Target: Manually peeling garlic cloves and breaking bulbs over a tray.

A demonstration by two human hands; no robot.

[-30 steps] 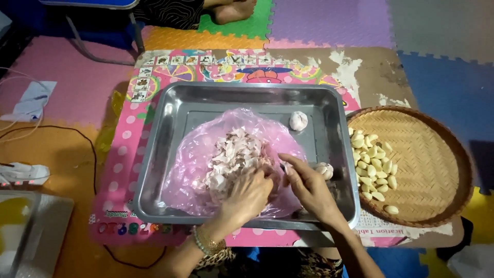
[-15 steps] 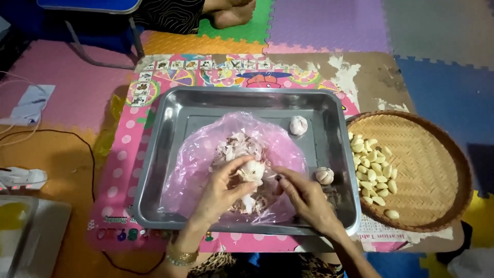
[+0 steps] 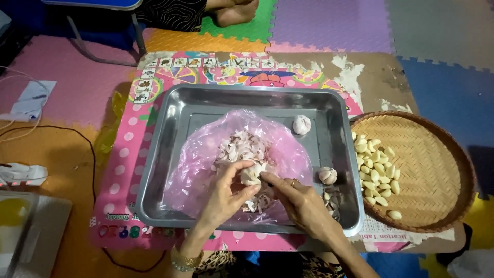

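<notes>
Far left: we are seeing a white cloth (image 3: 32, 101) and a dark cable (image 3: 77, 135) lying on the pink and orange foam floor mats (image 3: 62, 170)
Table: we are working over a low table with a bright pink patterned cover (image 3: 121, 170)
Tray: a steel tray (image 3: 170, 123) is sitting in the middle of that cover
Bag: a pink plastic bag (image 3: 206, 154) is spreading across the tray floor, and a pile of papery garlic skins (image 3: 242, 146) is lying on it
Left hand: our left hand (image 3: 226, 193) is curling around a garlic bulb (image 3: 251, 174), pinching it between thumb and fingers just above the skins
Garlic bulb: it is being held over the bag, in the near middle of the tray, between our two hands
Right hand: our right hand (image 3: 303, 203) is touching the bulb from the right with thumb and forefinger tips; the other fingers are bending loosely, and a ring is showing on one
Loose bulbs: one whole bulb (image 3: 301, 124) is resting near the tray's far right corner, another (image 3: 327, 175) is lying just beside our right hand
Basket: a round woven basket (image 3: 437, 170) is standing right of the tray, its rim touching the tray's edge
Cloves: peeled garlic cloves (image 3: 375, 167) are gathering along the basket's left side
</notes>
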